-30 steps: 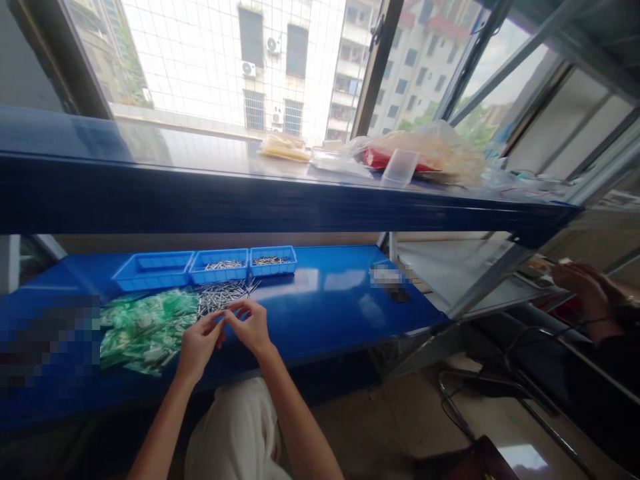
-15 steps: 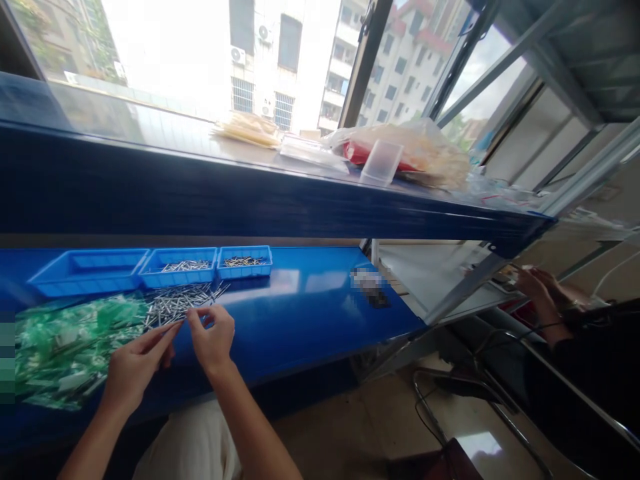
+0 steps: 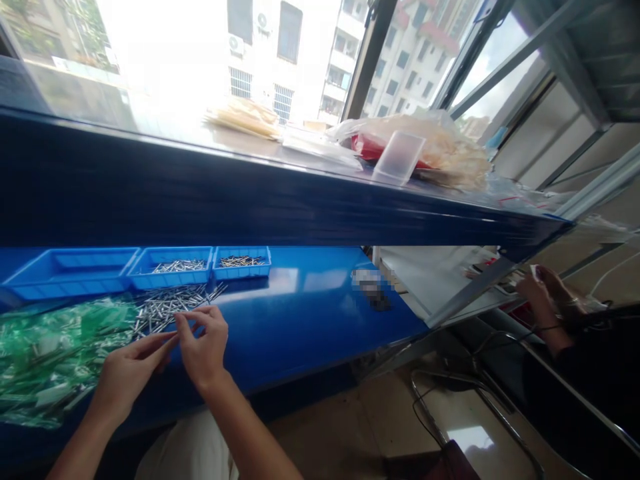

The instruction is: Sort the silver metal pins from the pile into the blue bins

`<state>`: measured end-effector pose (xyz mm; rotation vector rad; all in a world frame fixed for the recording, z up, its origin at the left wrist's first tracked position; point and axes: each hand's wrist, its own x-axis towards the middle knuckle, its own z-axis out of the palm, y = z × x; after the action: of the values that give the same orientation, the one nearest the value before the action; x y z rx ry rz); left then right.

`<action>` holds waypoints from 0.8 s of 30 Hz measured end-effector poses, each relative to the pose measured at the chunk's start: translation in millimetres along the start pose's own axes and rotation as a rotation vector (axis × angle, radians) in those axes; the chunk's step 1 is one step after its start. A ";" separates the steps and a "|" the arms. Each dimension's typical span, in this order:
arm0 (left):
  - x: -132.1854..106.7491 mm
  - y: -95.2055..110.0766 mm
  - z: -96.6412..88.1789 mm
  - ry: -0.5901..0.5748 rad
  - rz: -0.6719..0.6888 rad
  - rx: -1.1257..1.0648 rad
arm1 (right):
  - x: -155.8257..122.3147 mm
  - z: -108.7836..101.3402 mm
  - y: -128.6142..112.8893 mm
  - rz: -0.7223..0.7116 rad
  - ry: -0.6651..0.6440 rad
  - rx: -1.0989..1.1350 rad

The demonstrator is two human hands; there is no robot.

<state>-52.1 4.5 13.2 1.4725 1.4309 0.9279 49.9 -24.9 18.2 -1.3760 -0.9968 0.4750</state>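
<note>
My left hand and my right hand meet fingertip to fingertip above the front of the blue table. Both are closed in a pinch, and whatever lies between the fingers is too small to make out. Just behind them is a loose pile of thin silvery metal pins. Left of the pile lies a heap of green plastic bags, partly behind my left hand.
Behind the pile stand three blue trays: the left one bare inside, the middle tray and right tray holding pins. A blue shelf crosses above, bearing a clear plastic box. At right, another person's hand works.
The view has shifted a little, so the trays, bags and my hands appear slightly further left. My fingertips stay pinched together. The other person's hands have moved slightly.
</note>
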 end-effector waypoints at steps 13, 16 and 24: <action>-1.0 -6.7 0.2 0.007 0.022 -0.219 | 4.2 3.4 10.8 0.070 0.086 -0.025; -2.0 -7.8 0.4 0.000 0.024 -0.242 | 3.7 2.4 13.4 0.050 0.084 -0.029; -6.1 -5.1 1.3 0.016 0.095 -0.253 | 3.0 -1.5 19.9 -0.051 0.006 -0.045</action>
<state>-53.1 -1.8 8.3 1.3538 1.2132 1.1377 57.9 -19.7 0.5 -1.3879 -1.0403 0.4130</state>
